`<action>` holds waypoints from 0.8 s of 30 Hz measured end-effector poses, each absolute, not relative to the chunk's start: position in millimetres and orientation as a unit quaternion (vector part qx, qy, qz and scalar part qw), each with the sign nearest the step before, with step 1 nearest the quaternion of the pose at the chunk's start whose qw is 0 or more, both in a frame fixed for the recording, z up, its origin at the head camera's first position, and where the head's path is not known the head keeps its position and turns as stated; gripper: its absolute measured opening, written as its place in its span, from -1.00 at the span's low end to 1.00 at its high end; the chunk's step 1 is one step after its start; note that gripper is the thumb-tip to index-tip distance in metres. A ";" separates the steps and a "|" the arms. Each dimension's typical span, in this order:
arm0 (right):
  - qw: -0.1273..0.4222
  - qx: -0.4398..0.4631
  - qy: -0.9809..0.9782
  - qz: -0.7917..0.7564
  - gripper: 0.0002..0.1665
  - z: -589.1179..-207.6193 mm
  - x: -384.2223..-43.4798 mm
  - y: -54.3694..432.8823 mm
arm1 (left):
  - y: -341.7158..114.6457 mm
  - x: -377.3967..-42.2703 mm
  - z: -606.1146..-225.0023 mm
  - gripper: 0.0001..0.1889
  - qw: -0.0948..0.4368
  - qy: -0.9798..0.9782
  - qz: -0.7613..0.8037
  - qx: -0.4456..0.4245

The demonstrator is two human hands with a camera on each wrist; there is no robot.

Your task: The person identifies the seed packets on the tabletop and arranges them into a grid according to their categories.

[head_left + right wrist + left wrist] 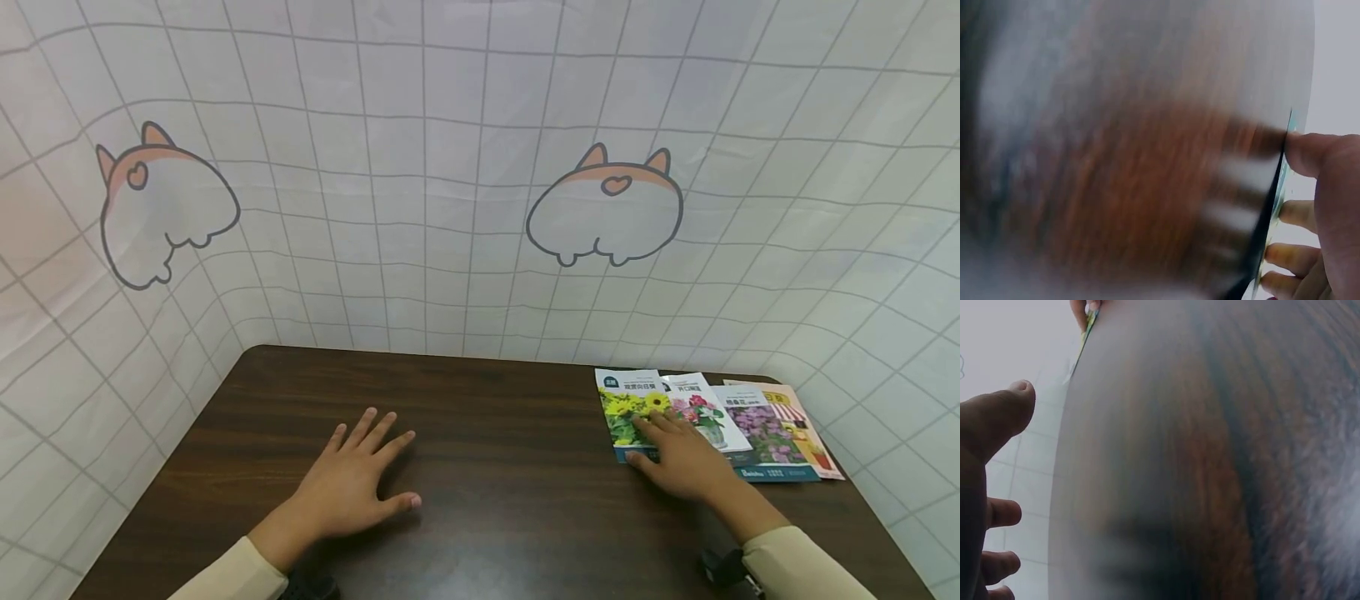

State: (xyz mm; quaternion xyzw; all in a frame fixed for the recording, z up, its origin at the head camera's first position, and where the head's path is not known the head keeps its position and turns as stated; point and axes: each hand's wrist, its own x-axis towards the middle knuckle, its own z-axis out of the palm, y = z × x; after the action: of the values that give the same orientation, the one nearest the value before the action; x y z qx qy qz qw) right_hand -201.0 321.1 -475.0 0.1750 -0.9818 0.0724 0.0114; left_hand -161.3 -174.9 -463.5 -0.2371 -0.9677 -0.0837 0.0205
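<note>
Dark brown wood-grain table (487, 475); four overlapping printed packets (720, 425) near far right corner.

There are one left hand (348, 485), one right hand (681, 462), two sleeves (236, 573), four printed packets (765, 433) (three picturing flowers (697, 408), one a striped awning (785, 412)), one wood-grain table (510, 475), and two cartoon corgis (603, 212).

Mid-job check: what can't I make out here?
Head: sunflower packet's lower right, hidden by the right hand.
Head: orange packet's lower left, covered by the purple packet.
Head: packets' small print, too small.
Left wrist: rest of the left hand, cut off by the left edge.
Right wrist: table grain, blurred.
</note>
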 end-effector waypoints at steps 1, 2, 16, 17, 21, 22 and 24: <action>0.010 0.176 -0.982 0.074 -0.21 -474.6 -200.7 319.8 | -174.5 -161.1 -464.1 -0.07 0.017 -0.967 -0.085 -0.238; 0.007 0.176 -0.981 0.075 -0.21 -474.4 -200.5 318.5 | -174.1 -160.9 -464.8 -0.08 0.013 -0.967 -0.087 -0.239; -0.003 0.187 -0.978 0.096 -0.24 -477.5 -196.6 305.8 | -169.9 -160.7 -469.6 -0.11 -0.005 -0.965 -0.094 -0.243; -0.001 0.188 -0.977 0.096 -0.24 -477.9 -196.3 305.1 | -169.6 -160.8 -469.7 -0.11 -0.007 -0.965 -0.094 -0.243; -0.002 0.197 -0.976 0.091 -0.24 -476.7 -194.4 300.6 | -168.7 -161.1 -470.2 -0.12 -0.013 -0.965 -0.095 -0.245; -0.003 0.198 -0.976 0.091 -0.24 -476.2 -194.1 299.5 | -168.5 -161.1 -470.4 -0.12 -0.013 -0.965 -0.095 -0.245; -0.006 0.202 -0.975 0.089 -0.25 -475.0 -193.1 296.9 | -168.1 -160.8 -470.8 -0.13 -0.013 -0.964 -0.096 -0.247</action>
State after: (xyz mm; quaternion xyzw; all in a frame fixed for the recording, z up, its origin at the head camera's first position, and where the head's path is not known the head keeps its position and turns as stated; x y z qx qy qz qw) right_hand -193.1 296.9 -475.0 0.2017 -0.9753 0.0895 -0.0060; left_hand -160.8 -168.1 -470.8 -0.2472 -0.9641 -0.0958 -0.0127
